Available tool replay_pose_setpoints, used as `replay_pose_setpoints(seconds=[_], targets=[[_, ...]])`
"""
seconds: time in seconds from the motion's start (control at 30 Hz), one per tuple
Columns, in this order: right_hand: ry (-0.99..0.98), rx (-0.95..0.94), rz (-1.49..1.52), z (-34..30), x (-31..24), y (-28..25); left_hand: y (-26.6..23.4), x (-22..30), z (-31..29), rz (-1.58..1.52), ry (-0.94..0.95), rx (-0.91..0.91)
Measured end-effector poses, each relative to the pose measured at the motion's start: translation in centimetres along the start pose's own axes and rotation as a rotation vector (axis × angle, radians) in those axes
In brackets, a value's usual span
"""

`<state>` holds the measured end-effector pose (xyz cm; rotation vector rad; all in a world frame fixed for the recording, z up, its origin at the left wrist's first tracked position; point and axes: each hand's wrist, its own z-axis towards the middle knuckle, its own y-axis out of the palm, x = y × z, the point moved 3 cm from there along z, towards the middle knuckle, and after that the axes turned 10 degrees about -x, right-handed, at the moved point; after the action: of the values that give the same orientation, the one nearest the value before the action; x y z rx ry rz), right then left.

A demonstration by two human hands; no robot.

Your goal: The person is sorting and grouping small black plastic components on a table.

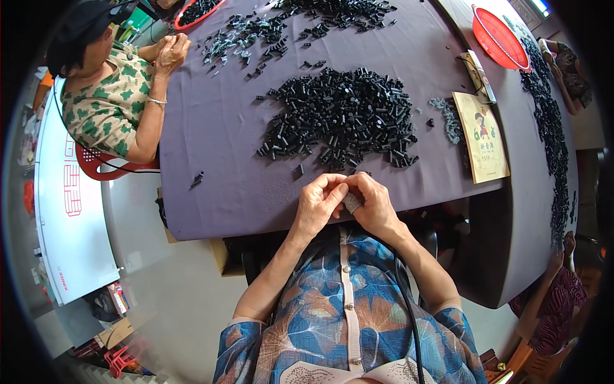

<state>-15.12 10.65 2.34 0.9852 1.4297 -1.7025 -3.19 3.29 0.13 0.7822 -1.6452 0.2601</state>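
Note:
My left hand [318,203] and my right hand [376,203] meet at the table's near edge, fingertips pinched together. Whatever they hold between them is too small or too hidden to make out. A light grey speckled wrap [351,203] covers a digit of the right hand. Just beyond my fingers spreads a big heap of small black cylindrical pieces [345,115], some with shiny ends. One loose black piece [299,170] lies between the heap and my left hand.
A purple-grey cloth [217,192] covers the table. At left, a person in a patterned shirt [115,102] works with hands together. Loose pieces [197,179] lie nearby. To the right are clear bits [449,121], a yellow booklet [481,137], a red basket [501,38] and another black heap [550,128].

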Motion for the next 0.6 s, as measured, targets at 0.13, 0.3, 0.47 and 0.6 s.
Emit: replay_pose_setpoints(seconds=[0.13,0.3,0.47,0.6], targets=[[0.000,0.007,-0.030,-0.7,0.2,0.1,-0.3,-0.2,-0.4,0.014,-0.041,-0.031],[-0.093,-0.110,-0.148,-0.7,0.5,0.5,-1.2,-0.3,-0.8,0.045,-0.110,-0.010],[-0.105,-0.060,-0.041,-1.1,0.3,0.6,-1.7,-0.9,-0.9,-0.249,-0.120,-0.020],[-0.069,0.009,0.069,-1.1,0.6,0.6,-1.4,-1.3,-1.0,-0.228,-0.075,-0.029]])
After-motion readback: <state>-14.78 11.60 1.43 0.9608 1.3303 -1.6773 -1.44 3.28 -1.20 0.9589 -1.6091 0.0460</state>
